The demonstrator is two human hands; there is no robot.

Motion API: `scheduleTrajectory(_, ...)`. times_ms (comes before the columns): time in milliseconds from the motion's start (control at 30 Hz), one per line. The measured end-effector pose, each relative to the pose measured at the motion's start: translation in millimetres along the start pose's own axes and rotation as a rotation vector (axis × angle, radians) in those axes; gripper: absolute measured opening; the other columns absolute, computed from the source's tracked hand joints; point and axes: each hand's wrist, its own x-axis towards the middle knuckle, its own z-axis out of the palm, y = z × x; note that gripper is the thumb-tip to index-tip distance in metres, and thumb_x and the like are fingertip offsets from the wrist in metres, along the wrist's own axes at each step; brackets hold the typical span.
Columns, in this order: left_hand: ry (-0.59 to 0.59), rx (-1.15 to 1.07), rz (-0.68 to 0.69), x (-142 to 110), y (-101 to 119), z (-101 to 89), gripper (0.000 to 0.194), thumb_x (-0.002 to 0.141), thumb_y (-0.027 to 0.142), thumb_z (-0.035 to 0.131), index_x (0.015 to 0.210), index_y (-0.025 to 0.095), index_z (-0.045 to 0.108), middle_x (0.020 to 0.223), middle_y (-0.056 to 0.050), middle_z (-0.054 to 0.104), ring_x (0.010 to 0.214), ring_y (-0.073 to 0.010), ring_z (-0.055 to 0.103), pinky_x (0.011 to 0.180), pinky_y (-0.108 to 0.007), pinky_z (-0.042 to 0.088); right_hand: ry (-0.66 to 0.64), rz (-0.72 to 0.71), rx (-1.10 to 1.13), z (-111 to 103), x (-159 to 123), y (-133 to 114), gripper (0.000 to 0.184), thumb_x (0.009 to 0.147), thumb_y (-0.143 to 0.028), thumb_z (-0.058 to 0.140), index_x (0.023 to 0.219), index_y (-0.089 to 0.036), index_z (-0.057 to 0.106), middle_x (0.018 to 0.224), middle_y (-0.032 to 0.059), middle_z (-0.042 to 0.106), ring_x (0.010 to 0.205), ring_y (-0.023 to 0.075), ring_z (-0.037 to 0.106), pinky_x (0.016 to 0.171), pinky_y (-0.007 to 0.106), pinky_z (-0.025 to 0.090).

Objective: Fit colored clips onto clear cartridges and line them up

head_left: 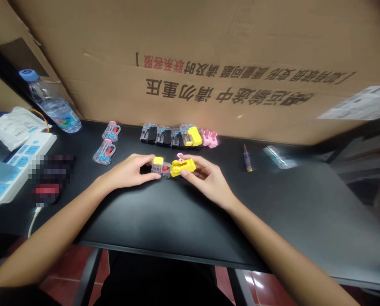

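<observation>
My left hand [132,171] is closed on a small clear plastic case [160,169] with a yellow cap and red and dark parts inside. Between the thumb and fingers of my right hand [211,179] is a yellow plastic piece [182,166], its left end touching or very close to the clear case. A small pink part [180,157] shows just behind the yellow piece, partly hidden by it. Beyond my hands, a row of clear and black cases [164,135] stands at the table's back, one bearing a yellow piece [194,136]. Pink pieces [209,138] lie at the row's right end.
Two clear cases with pink tops [105,151] lie left of the row. A screwdriver [248,159] and a clear packet [279,157] lie at right. A water bottle [54,104], power strip [21,168] and blurred phone-like object [51,178] occupy the left. A large cardboard box [209,38] rises behind.
</observation>
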Motion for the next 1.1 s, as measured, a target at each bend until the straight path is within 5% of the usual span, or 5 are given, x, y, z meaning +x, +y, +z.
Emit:
scheduleTrajectory(500,0.081,-0.196,-0.048,2.7,-7.0,21.7,0.033,0.096,0.044,0.075,0.118,0.02,0.074,0.116,-0.008,0.082,0.104,-0.027,0.079,0.095,-0.039,0.062,-0.061,0.019,0.013,8.4,-1.3,9.7,0.041,0.091,-0.049,0.083,0.122,-0.025,0.074,0.115,0.0074,0.081,0.103,0.0273,0.079,0.1,0.049,0.065)
scheduleTrajectory(1100,0.097,-0.202,-0.065,2.3,-7.6,22.8,0.038,0.096,0.044,0.075,0.125,0.019,0.073,0.125,-0.009,0.082,0.112,-0.0281,0.08,0.104,-0.041,0.062,-0.029,-0.002,0.008,13.2,-3.5,17.1,0.04,0.092,-0.049,0.081,0.122,-0.025,0.072,0.118,0.0072,0.081,0.107,0.0275,0.079,0.102,0.046,0.065)
